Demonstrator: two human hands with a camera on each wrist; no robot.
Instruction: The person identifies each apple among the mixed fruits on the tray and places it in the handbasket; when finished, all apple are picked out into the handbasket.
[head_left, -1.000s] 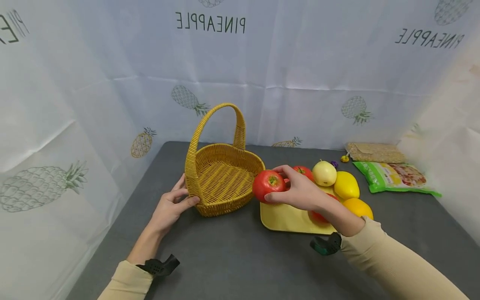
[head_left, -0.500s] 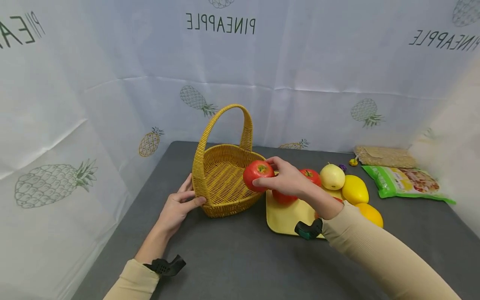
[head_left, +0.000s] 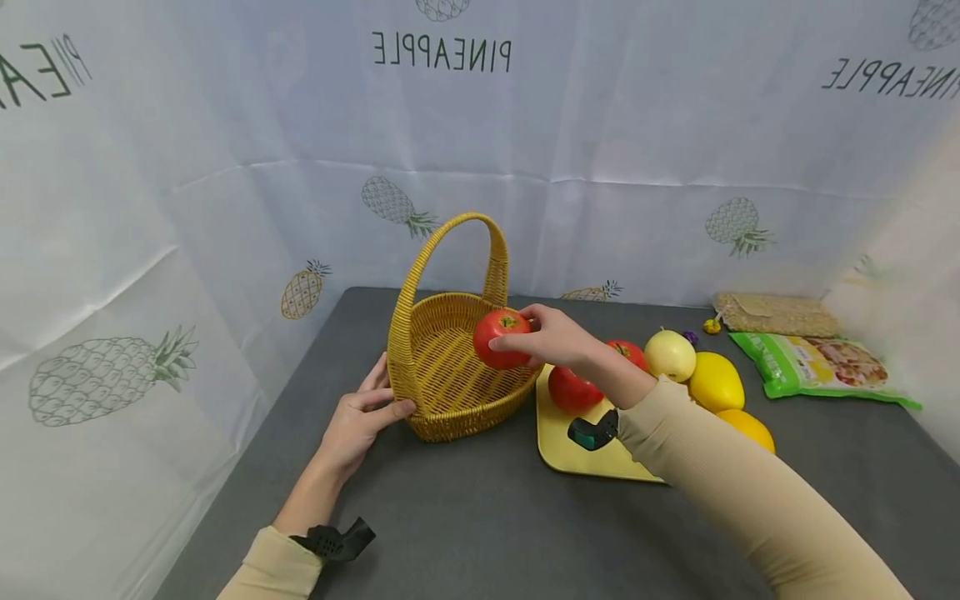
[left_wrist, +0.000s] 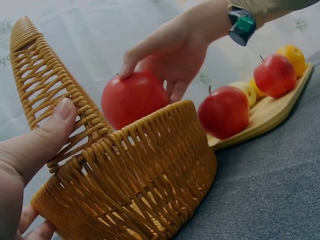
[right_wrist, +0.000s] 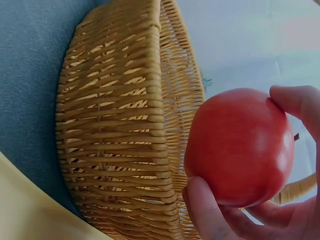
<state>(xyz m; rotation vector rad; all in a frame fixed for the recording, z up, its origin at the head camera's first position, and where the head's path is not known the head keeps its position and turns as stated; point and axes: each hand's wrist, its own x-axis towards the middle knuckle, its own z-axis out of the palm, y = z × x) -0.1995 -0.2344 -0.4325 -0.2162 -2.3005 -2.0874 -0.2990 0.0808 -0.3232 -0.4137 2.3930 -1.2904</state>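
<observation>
A red apple (head_left: 497, 342) is gripped by my right hand (head_left: 561, 337), thumb on one side and fingers on the other. It hangs over the right part of a heart-shaped yellow wicker basket (head_left: 467, 422) with a tall arched handle. In the left wrist view the held apple (left_wrist: 132, 99) shows just above the far rim. My left hand (head_left: 355, 427) holds the basket's left side where the handle meets the rim; its thumb lies on the handle base. A yellow tray (head_left: 558, 450) right of the basket bears more red apples (head_left: 573, 390), partly hidden by my right arm.
Also on the right are a pale yellow-green fruit (head_left: 670, 355), a yellow fruit (head_left: 716, 382) and an orange-yellow one (head_left: 750, 427). Behind them lie a green packet (head_left: 821, 367), a beige packet (head_left: 780, 315) and small purple and yellow pieces. A printed white curtain (head_left: 637, 125) backs the table.
My right hand has carried the red apple leftward, from above the tray's left edge to over the basket. My left hand keeps its hold on the basket; the head view has shifted slightly.
</observation>
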